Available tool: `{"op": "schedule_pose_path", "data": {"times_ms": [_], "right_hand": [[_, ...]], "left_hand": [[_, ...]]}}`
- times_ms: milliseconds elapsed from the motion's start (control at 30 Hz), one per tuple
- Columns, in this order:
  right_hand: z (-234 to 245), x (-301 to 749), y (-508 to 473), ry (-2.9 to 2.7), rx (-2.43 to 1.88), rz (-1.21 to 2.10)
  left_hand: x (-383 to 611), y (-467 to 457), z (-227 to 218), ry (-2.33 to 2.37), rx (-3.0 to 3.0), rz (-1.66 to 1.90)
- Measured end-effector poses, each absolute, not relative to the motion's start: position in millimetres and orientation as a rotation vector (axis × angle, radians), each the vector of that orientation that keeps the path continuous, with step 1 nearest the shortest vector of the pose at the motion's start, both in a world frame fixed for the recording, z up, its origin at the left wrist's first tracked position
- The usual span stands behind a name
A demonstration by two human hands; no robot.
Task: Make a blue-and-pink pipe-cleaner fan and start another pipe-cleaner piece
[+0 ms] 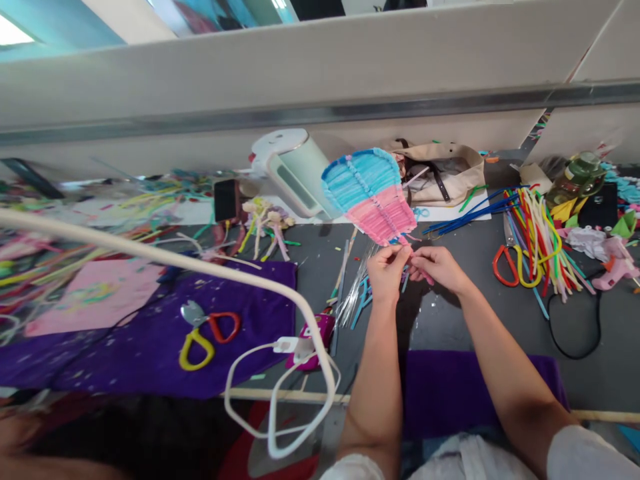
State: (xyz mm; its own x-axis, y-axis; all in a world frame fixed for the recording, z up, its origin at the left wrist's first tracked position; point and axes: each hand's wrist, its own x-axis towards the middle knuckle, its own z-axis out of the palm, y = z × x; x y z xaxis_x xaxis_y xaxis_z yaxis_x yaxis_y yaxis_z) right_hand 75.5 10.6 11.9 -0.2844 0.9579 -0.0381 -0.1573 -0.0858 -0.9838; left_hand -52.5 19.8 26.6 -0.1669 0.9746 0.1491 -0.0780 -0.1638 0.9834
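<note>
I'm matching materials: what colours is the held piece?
The piece is mostly blue and pink; head view.

Pink-and-blue panel point(370, 195) looks super fuzzy and matt. Scissors point(199, 323) on the purple cloth point(267, 297) have shiny metal blades, smooth plastic-looking handles. Cloth's dull fabric, bench point(443, 327) is smooth with a slight sheen.

pink stem point(429, 279), partly hidden by fingers point(393, 259)

Streaked blue-and-pink fan-shaped piece point(373, 193), purple cloth point(267, 293)
</note>
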Motion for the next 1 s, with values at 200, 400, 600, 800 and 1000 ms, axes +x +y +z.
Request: {"op": "schedule_pose_path", "data": {"times_ms": [200, 400, 600, 800, 1000], "right_hand": [[0.6, 66.8, 12.4, -1.302, -1.170, 1.284], [4.5, 63.4, 8.8, -1.465, -1.412, 0.941], [16.7, 60.5, 3.2, -1.532, -1.567, 0.768], [20.6, 59.1, 2.2, -1.489, -1.522, 0.828], [15.4, 76.8, 7.5, -1.341, -0.977, 1.584]], "left_hand": [[-54.2, 24.7, 16.3, 1.279, 1.315, 1.516], [-53.0, 24.2, 14.1, 1.314, 1.280, 1.518], [-49.5, 25.0, 12.7, 1.273, 1.207, 1.535], [-50.9, 25.6, 16.2, 1.181, 1.080, 1.492], [-54.1, 21.7, 26.9, 1.092, 0.972, 1.393]]}}
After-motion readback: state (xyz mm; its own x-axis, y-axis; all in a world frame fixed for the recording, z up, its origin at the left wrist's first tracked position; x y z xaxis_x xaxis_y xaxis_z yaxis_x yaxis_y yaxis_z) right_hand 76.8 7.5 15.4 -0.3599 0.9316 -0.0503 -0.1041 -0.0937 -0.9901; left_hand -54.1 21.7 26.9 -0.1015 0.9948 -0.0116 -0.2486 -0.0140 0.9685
